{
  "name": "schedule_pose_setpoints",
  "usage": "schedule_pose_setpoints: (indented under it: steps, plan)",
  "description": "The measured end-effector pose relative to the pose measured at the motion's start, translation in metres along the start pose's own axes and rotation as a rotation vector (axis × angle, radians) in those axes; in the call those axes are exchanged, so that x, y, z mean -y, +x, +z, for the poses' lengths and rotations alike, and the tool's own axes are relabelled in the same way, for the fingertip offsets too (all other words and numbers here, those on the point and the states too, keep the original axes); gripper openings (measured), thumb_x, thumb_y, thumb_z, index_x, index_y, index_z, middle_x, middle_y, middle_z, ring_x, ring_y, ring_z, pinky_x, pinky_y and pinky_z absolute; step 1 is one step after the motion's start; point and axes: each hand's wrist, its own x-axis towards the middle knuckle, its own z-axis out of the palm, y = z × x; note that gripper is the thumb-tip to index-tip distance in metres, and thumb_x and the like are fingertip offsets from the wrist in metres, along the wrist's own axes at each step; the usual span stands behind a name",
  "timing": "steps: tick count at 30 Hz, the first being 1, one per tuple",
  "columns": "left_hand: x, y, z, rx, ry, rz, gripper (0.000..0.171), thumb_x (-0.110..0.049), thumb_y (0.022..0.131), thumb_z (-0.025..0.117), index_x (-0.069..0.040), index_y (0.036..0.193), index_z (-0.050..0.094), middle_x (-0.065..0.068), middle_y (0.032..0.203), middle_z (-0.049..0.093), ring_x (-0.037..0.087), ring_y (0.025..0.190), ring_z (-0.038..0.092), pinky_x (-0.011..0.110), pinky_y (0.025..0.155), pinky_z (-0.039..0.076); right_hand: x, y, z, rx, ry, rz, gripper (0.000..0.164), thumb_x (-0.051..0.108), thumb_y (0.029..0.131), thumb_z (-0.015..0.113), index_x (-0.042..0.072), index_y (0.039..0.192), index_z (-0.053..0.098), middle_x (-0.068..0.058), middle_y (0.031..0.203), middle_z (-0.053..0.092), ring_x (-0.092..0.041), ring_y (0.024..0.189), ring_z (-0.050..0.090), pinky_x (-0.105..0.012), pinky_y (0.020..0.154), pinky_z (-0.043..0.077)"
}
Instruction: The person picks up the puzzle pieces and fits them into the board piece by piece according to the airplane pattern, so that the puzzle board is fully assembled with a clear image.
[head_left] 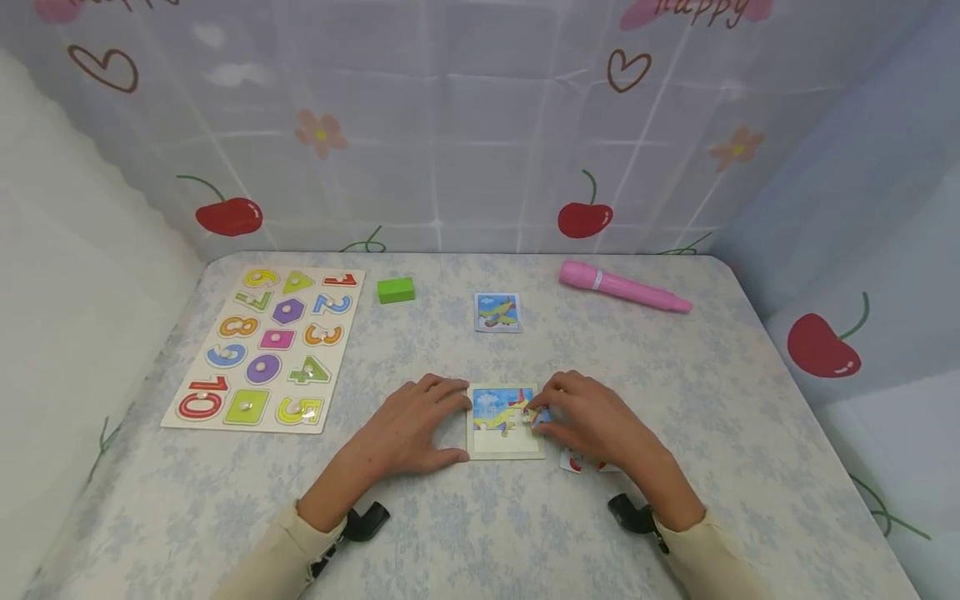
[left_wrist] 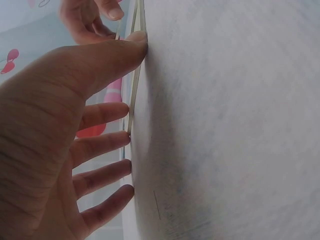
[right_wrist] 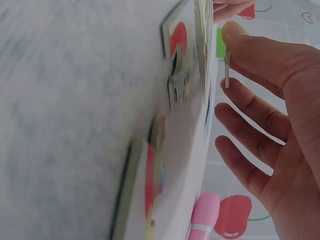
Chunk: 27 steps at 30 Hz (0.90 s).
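Observation:
A small jigsaw board [head_left: 506,456] lies before me, its upper part filled with a picture of a yellow plane on blue sky and its lower part bare. My left hand [head_left: 416,423] rests beside it, with the thumb and index finger touching its left edge and the other fingers spread loosely. Over the board's right side, my right hand [head_left: 588,414] pinches a jigsaw piece [right_wrist: 227,70] between thumb and index finger. In the right wrist view that piece is edge-on, raised above the board. Loose jigsaw pieces [head_left: 572,461] lie below the right hand, partly hidden by it.
A picture card [head_left: 497,312] of the plane lies beyond the board. A green block [head_left: 396,290] and a number-and-shape puzzle [head_left: 287,410] are at the left. A pink marker-shaped stick [head_left: 626,288] lies at the back right. A printed curtain [head_left: 480,167] hangs behind the table.

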Motion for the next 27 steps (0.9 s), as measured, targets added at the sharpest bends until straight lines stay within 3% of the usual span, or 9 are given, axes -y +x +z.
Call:
schedule_pose_setpoints:
  steps: [14,27]
  plan:
    - [-0.001,0.001,-0.002,0.012,-0.005,-0.001,0.064,-0.06,0.091,0.081,-0.021,0.14,0.067,0.003,0.158,0.056,0.026,0.14,0.053,0.049,0.102,0.052,0.008,0.015,0.008,0.0,-0.003,-0.045,0.028,0.031,0.089,0.091,0.018,0.111,0.079,0.006,0.108,0.069,-0.016,0.097,0.065,-0.037,0.084,0.056]
    - [-0.001,0.0,-0.003,0.011,-0.008,-0.003,0.064,-0.06,0.09,0.081,-0.021,0.139,0.067,0.003,0.157,0.057,0.025,0.138,0.054,0.05,0.102,0.053,0.013,0.02,0.011,0.021,-0.041,-0.011,0.023,0.032,0.088,0.091,0.022,0.102,0.076,0.007,0.103,0.068,-0.017,0.101,0.065,-0.039,0.087,0.056]
